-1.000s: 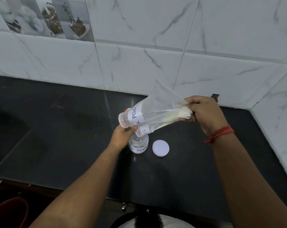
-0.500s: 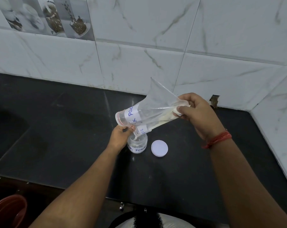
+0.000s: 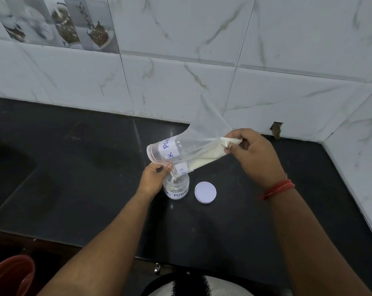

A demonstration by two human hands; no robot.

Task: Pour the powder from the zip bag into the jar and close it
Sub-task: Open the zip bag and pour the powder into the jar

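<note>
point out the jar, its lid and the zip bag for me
jar (image 3: 176, 190): head view, on its clear side wall above the label
lid (image 3: 205, 192): head view, centre of its white top
zip bag (image 3: 202, 137): head view, on the clear empty plastic

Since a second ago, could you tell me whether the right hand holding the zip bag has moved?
Yes. The right hand has shifted left, away from the hole in the wall tile, which it sat right against before.

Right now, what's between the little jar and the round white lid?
Nothing. In the head view, only bare black countertop separates the small clear plastic jar from the round white lid; they sit side by side without touching.
</note>
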